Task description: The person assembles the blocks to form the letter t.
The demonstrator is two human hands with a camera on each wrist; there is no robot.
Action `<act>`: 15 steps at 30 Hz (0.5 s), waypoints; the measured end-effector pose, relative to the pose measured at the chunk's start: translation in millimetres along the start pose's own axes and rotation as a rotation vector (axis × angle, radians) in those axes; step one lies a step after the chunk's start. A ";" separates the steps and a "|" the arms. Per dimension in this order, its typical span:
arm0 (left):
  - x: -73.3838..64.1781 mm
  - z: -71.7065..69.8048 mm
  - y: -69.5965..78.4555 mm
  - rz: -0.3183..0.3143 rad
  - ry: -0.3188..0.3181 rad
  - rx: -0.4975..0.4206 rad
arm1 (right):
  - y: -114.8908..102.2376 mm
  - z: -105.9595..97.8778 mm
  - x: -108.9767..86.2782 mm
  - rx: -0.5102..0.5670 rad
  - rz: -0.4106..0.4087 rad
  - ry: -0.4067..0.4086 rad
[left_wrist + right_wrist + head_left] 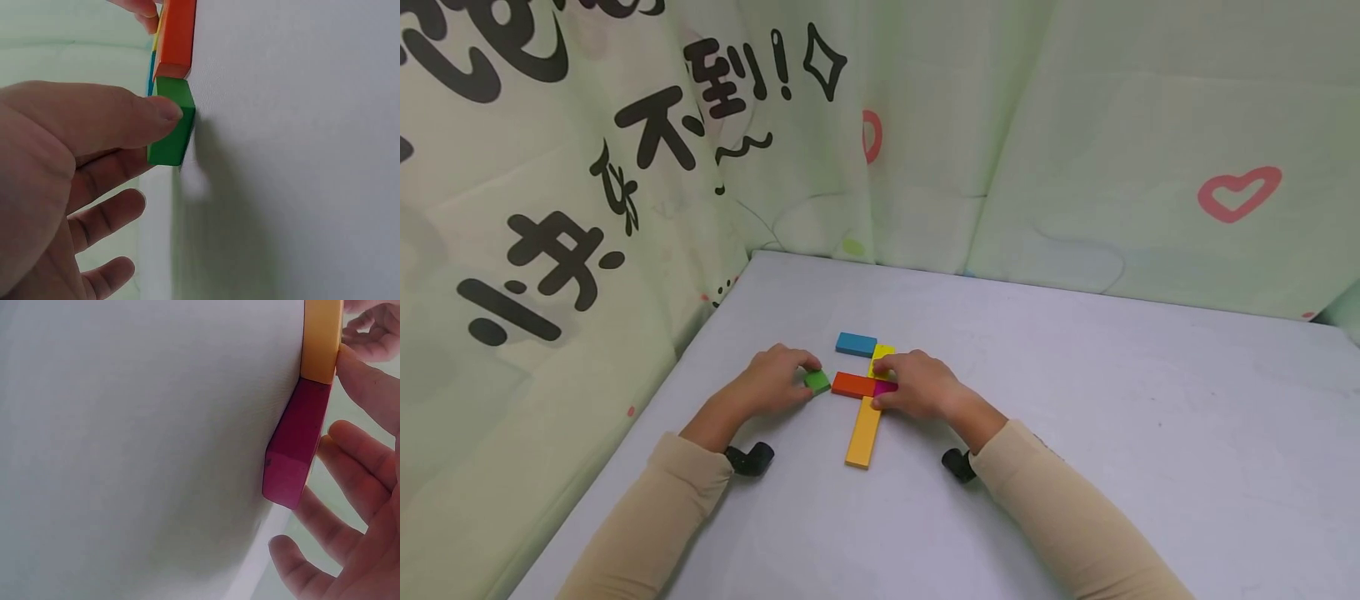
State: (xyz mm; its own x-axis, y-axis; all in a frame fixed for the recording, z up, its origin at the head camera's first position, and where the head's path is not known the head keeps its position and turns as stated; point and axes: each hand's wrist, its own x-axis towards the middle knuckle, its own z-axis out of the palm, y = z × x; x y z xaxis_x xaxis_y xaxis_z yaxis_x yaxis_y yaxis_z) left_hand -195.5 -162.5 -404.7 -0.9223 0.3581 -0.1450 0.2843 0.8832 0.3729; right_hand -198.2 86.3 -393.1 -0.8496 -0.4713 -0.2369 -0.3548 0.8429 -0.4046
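Note:
Thumb and fingers of my left hand (pixel 769 379) pinch a small green block (pixel 817 384), whose end sits right at an orange-red block (pixel 852 385) in the left wrist view. My right hand (pixel 927 387) reaches over a magenta block (pixel 297 440). Its thumb tip rests at the edge of a long amber block (pixel 320 340), while the index fingertip overlaps a yellow block (pixel 883 352) in the head view. The other right fingers spread loosely behind the magenta block. Left of the yellow block's far end lies a blue block (pixel 856 344).
The blocks lie flat on a white-covered table (pixel 1112 433). A pale green curtain (pixel 1075 167) with dark lettering and red hearts hangs along its left and far sides. Black wrist devices (pixel 751 460) sit under both forearms.

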 end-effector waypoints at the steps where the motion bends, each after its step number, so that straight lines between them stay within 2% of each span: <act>1: -1.7 -0.5 -0.1 0.000 -0.003 -0.002 | 0.0 0.0 -0.1 0.000 0.000 0.001; 8: -9.3 1.8 -0.3 -0.014 -0.001 -0.017 | 0.4 0.1 -0.3 -0.002 0.003 0.001; 15: -12.0 6.9 -2.6 0.016 0.007 -0.007 | -0.4 0.6 -0.4 -0.006 0.002 -0.004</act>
State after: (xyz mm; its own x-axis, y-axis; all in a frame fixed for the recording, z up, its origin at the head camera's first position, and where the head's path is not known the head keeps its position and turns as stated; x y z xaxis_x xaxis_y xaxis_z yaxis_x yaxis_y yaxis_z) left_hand -183.4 -167.0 -410.2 -0.9193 0.3704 -0.1328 0.2974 0.8751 0.3818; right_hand -197.5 86.0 -393.4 -0.8490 -0.4703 -0.2409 -0.3554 0.8456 -0.3984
